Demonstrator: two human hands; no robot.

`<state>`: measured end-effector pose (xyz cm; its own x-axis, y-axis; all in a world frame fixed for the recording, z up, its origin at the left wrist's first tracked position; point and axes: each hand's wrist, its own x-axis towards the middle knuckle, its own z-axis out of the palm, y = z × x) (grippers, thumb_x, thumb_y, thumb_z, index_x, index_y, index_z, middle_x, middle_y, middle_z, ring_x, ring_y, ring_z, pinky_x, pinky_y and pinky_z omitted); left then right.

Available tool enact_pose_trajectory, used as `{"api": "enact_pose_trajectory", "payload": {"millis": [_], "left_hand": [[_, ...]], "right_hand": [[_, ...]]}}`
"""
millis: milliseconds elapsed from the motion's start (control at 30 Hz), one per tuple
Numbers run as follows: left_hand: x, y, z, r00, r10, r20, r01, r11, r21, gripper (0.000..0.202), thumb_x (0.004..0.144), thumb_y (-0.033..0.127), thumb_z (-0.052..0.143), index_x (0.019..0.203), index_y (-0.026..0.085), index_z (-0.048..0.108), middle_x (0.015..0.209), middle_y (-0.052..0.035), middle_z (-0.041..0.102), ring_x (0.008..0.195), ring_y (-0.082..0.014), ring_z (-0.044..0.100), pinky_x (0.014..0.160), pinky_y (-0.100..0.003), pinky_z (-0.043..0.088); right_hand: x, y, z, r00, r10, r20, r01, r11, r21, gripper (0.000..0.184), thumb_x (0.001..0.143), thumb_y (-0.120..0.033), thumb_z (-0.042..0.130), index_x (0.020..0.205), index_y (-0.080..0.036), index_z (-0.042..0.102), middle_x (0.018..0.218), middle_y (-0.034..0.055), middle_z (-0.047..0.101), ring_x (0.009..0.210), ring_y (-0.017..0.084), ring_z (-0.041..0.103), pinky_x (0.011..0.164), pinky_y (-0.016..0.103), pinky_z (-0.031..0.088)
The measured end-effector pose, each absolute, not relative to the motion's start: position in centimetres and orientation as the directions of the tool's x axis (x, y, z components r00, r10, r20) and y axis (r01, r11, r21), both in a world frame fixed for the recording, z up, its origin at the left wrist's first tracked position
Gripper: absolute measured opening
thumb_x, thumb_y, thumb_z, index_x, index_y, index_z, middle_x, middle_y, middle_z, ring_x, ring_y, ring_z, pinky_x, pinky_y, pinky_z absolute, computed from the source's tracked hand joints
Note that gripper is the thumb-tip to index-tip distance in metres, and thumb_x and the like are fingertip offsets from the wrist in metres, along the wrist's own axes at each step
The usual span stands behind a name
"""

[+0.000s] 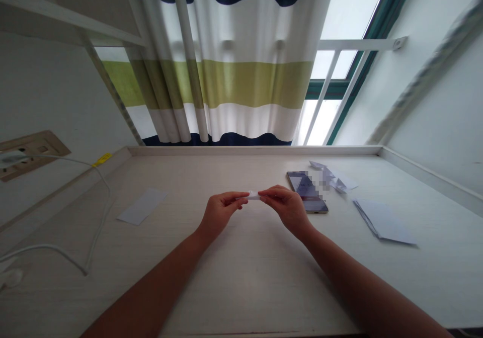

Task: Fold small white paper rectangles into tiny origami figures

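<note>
I see the left hand (219,211) and right hand (290,208) pinching one small paper (253,195) between them. One phone (304,193) lies just beside the right hand, one stack (385,222) farther right; one slip (142,206) lies left of the left hand.

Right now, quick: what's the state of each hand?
Left hand: grip closed, fingertips pinching one end of a small folded white paper.
Right hand: grip closed, pinching the opposite end of the same paper.

Dim interior | backlit by blown-out window (349,3), curtain (249,84) | soft tabletop (245,262) shadows | edges stretched | phone (302,191) partly pixelated, apparently unreadable
</note>
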<state>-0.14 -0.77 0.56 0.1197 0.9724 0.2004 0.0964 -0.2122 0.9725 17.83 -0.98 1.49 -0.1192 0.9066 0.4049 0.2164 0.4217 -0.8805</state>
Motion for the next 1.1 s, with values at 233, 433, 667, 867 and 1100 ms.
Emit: {"api": "enact_pose_trajectory", "payload": {"millis": [233, 433, 667, 867, 1100], "left_hand": [[0.1, -0.8, 0.8, 0.105, 0.967, 0.231, 0.100, -0.241, 0.965, 0.021, 0.065, 0.031, 0.065, 0.082, 0.019, 0.071, 0.083, -0.0038, 0.066, 0.074, -0.0151, 0.059, 0.061, -0.024, 0.052], [0.1, -0.9, 1.3, 0.080, 0.974, 0.210, 0.147, -0.220, 0.964, 0.020, 0.063, 0.032, 0.066, 0.078, 0.019, 0.072, 0.084, -0.0043, 0.066, 0.072, -0.0153, 0.059, 0.061, -0.025, 0.050], [0.2, -1.3, 1.5, 0.135, 0.979, 0.156, 0.176, -0.178, 0.968, 0.025, 0.065, 0.032, 0.064, 0.082, 0.015, 0.069, 0.078, -0.0055, 0.069, 0.070, -0.0167, 0.061, 0.064, -0.026, 0.047], [0.4, -1.5, 1.4, 0.134, 0.978, 0.161, 0.269, -0.192, 0.944, 0.027, 0.066, 0.036, 0.062, 0.079, 0.013, 0.068, 0.073, -0.0048, 0.068, 0.058, -0.0128, 0.057, 0.053, -0.022, 0.043], [0.4, -1.6, 1.4, 0.118, 0.949, 0.292, 0.390, -0.314, 0.865, 0.020, 0.069, 0.033, 0.060, 0.069, 0.015, 0.068, 0.065, -0.0015, 0.065, 0.056, -0.0110, 0.052, 0.051, -0.021, 0.038]], "right_hand": [[17.9, -0.9, 1.2, -0.109, 0.892, 0.439, 0.242, 0.452, -0.858, 0.012, 0.071, -0.031, 0.063, 0.079, -0.025, 0.069, 0.078, 0.0034, 0.056, 0.071, 0.016, 0.055, 0.066, 0.031, 0.049], [17.8, -1.0, 1.3, -0.118, 0.901, 0.418, 0.224, 0.434, -0.873, 0.011, 0.072, -0.030, 0.061, 0.077, -0.022, 0.068, 0.082, 0.0047, 0.061, 0.077, 0.017, 0.057, 0.071, 0.033, 0.049], [17.4, -1.0, 1.1, -0.095, 0.958, 0.269, 0.196, 0.283, -0.939, 0.014, 0.070, -0.030, 0.062, 0.074, -0.017, 0.063, 0.073, 0.0038, 0.064, 0.070, 0.017, 0.059, 0.068, 0.031, 0.047], [17.0, -0.9, 0.6, -0.125, 0.965, 0.232, 0.154, 0.250, -0.956, 0.014, 0.068, -0.030, 0.062, 0.070, -0.017, 0.061, 0.068, 0.0015, 0.062, 0.062, 0.013, 0.056, 0.060, 0.026, 0.045], [16.6, -1.1, 0.6, -0.163, 0.971, 0.174, 0.120, 0.195, -0.973, 0.017, 0.065, -0.031, 0.063, 0.073, -0.016, 0.061, 0.065, 0.0003, 0.059, 0.054, 0.010, 0.051, 0.049, 0.022, 0.039]]}}
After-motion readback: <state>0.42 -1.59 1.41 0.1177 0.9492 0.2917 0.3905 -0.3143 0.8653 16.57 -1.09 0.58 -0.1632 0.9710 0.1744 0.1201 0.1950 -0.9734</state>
